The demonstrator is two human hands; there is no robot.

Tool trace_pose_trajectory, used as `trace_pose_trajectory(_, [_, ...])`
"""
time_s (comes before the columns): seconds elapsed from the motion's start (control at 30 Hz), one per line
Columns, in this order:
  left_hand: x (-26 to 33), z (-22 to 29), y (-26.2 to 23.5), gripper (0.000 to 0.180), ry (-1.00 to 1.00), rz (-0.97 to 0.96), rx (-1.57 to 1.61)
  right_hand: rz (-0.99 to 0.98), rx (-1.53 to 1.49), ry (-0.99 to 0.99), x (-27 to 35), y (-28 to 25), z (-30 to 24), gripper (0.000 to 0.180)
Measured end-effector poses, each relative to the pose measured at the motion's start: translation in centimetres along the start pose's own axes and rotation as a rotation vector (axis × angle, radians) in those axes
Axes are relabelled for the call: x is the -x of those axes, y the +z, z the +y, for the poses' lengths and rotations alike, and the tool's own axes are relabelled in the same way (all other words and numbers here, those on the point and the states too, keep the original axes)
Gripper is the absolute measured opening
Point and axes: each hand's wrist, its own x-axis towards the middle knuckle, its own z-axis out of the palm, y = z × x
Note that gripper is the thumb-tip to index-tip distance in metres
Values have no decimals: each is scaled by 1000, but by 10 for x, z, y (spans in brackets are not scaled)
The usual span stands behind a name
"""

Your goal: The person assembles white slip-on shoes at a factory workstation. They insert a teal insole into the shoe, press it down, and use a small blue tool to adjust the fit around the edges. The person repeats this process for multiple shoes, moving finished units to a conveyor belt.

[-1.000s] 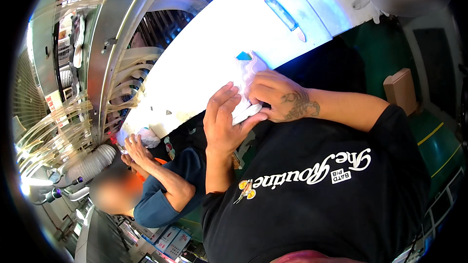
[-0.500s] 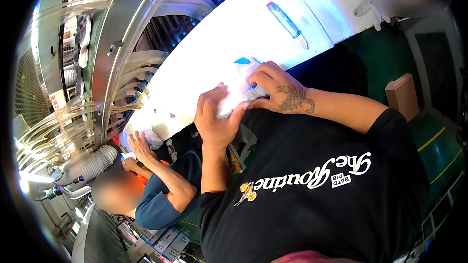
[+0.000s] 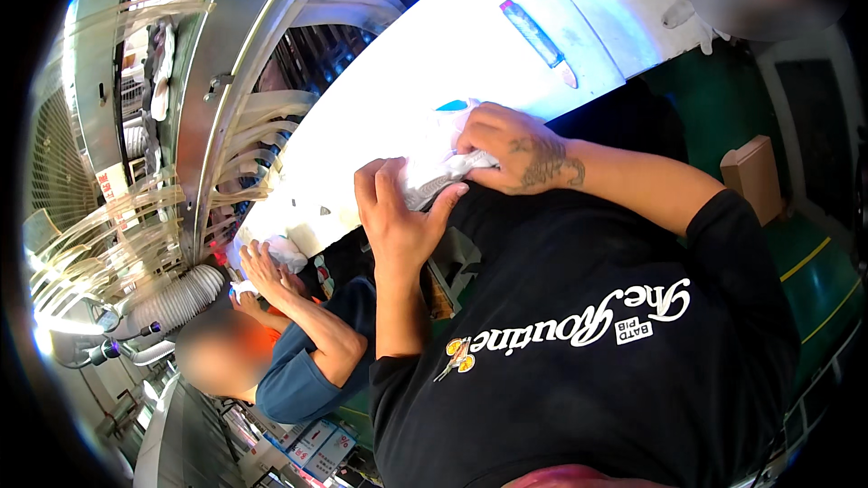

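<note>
Head view | both hands [image 3: 452,190] grip crumpled white cloth [image 3: 432,172]

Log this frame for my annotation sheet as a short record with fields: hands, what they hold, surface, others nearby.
left hand: grips the lower end of the crumpled white cloth bundle
right hand: presses on the bundle's top
surface: bright white worktable
on table: long blue-handled tool
nearby: a co-worker's hands on another white bundle
</note>
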Motion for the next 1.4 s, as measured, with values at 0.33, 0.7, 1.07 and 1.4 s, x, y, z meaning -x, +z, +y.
trace_pose_trajectory(0.33, [-1, -19, 15, 70, -29, 81, -43, -186, -113, 286, -20, 7, 6, 34])
trace_pose_trajectory(0.7, [3, -13, 34, 70, -238, 130, -68, -137, -84, 513, -27, 22, -8, 48])
trace_pose_trajectory(1.07, [10, -92, 71, 42, -513, 359, 238, -56, -52, 325, -21, 2, -1, 46])
trace_pose_trajectory(1.4, [-25, -3, 47, 32, -497, 16, 1312, 9, 88, 28, -78, -43, -36, 13])
